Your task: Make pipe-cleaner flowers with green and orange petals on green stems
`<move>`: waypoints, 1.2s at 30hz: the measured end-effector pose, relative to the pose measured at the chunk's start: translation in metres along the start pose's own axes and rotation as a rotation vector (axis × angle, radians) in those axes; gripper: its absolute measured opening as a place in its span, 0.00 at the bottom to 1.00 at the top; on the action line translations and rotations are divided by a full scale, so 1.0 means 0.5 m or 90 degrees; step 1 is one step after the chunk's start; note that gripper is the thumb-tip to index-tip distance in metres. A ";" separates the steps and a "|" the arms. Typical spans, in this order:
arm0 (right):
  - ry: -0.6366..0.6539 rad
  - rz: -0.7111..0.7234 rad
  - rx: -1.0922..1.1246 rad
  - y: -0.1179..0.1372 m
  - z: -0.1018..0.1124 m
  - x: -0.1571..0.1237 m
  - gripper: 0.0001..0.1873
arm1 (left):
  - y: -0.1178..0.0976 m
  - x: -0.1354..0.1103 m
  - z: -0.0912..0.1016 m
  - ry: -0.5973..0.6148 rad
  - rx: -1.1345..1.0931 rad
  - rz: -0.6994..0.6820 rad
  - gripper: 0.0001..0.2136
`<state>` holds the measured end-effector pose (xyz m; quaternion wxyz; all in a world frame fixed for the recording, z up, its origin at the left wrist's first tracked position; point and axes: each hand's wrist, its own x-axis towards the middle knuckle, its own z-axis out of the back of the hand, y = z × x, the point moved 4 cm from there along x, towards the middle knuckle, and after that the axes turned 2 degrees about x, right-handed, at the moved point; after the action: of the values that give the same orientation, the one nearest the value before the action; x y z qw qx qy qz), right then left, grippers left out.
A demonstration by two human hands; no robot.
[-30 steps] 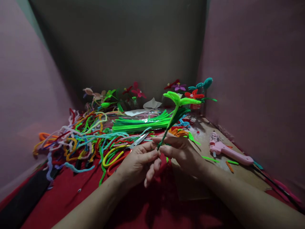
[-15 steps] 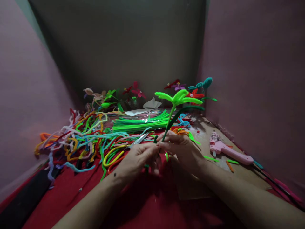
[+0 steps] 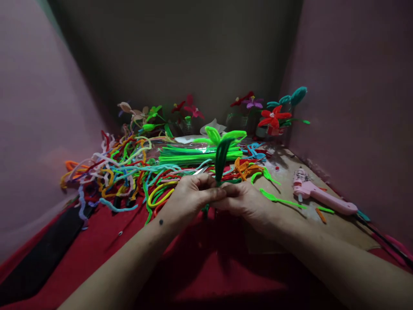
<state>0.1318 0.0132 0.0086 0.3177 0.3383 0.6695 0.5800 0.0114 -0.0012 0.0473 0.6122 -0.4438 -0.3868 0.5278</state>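
Note:
Both my hands meet at the middle of the red cloth (image 3: 106, 245), pinched on the stem of a green pipe-cleaner flower (image 3: 222, 148). My left hand (image 3: 192, 196) grips the stem from the left, fingers closed. From the right, my right hand (image 3: 243, 199) closes its fingers on the same stem. The flower stands upright above my fingers, with bright green looped petals on top and a darker green stem. The stem's lower end is hidden by my hands.
A tangle of coloured pipe cleaners (image 3: 109, 176) lies at the left, a pack of straight green ones (image 3: 193, 155) behind my hands. A pink glue gun (image 3: 319, 196) rests on cardboard at the right. Finished flowers (image 3: 274, 116) stand along the back wall.
The flower has turned from leaning right to standing upright, and its head sits lower. My hands have drawn closer together on the stem. The view shifted slightly.

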 end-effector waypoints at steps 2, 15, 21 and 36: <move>0.023 -0.008 -0.011 0.003 -0.002 0.000 0.09 | 0.000 -0.002 0.004 0.000 -0.013 -0.009 0.11; 0.224 0.014 -0.008 0.011 -0.010 -0.013 0.13 | 0.005 -0.016 0.009 0.239 -0.144 -0.063 0.06; 0.155 -0.013 0.006 -0.003 -0.010 -0.005 0.12 | 0.010 -0.002 0.001 0.122 -0.097 -0.010 0.06; 0.315 -0.015 0.048 0.005 -0.003 -0.010 0.09 | 0.024 -0.007 -0.017 0.214 -0.373 0.055 0.17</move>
<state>0.1337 0.0086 0.0113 0.1377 0.1898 0.7519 0.6162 0.0155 -0.0053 0.0333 0.4911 -0.6976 -0.3965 0.3391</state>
